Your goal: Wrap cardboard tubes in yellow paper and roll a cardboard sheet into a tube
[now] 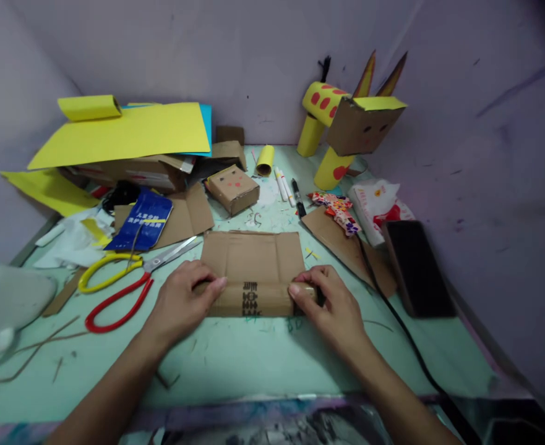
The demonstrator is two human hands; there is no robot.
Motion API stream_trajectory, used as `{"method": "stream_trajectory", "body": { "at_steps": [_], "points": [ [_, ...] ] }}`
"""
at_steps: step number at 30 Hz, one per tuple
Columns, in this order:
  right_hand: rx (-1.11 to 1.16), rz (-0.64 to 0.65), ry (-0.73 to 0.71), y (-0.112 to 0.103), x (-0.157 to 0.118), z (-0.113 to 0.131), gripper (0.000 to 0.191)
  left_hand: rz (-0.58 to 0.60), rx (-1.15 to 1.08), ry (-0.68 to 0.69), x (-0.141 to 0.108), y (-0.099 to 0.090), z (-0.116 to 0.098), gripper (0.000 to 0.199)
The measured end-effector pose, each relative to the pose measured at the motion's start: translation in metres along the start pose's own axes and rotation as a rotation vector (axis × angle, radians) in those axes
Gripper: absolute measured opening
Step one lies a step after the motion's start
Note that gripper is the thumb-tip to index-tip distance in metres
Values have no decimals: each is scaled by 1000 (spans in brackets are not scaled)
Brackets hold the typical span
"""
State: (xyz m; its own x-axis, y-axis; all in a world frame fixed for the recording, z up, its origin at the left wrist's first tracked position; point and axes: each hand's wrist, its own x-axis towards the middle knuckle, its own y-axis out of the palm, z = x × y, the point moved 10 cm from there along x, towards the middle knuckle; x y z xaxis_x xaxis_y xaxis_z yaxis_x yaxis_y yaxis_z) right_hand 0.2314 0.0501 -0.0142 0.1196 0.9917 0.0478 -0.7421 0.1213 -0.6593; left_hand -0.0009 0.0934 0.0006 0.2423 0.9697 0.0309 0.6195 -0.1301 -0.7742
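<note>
A brown cardboard sheet (pixel 252 256) lies in front of me, its near edge curled over into a roll with dark printed characters. My left hand (pixel 186 300) grips the left end of the roll, thumb on top and fingers curled behind. At the right end, my right hand (pixel 325 300) pinches the roll between thumb and fingers. The far part of the sheet stays flat on the table and shows straight crease lines. Left of my left hand lie scissors (pixel 148 266) with one yellow and one red handle, their blades slightly apart.
A spotted cardboard animal (pixel 367 127) stands at the back right. A phone (pixel 418 269) and a black cable (pixel 404 334) lie to the right. At left are a white mug (pixel 7 303), a blue packet (pixel 140 219) and yellow paper (pixel 128 136). A small cardboard box (pixel 232 190) sits behind the sheet.
</note>
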Motion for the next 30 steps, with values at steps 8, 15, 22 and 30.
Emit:
{"method": "stream_trajectory", "body": {
  "at_steps": [8,15,22,30],
  "points": [
    [56,-75,-129,-3,-5,7,21,-89,36,70,-3,-3,0,29],
    [52,-88,-309,-5,-12,25,16,-140,96,230,-18,-6,-19,27],
    [47,-112,-372,-8,-21,31,14,-130,84,311,-21,-3,-24,28],
    [-15,-92,-258,-7,-15,24,15,-86,80,273,-13,-1,-24,33]
  ]
}}
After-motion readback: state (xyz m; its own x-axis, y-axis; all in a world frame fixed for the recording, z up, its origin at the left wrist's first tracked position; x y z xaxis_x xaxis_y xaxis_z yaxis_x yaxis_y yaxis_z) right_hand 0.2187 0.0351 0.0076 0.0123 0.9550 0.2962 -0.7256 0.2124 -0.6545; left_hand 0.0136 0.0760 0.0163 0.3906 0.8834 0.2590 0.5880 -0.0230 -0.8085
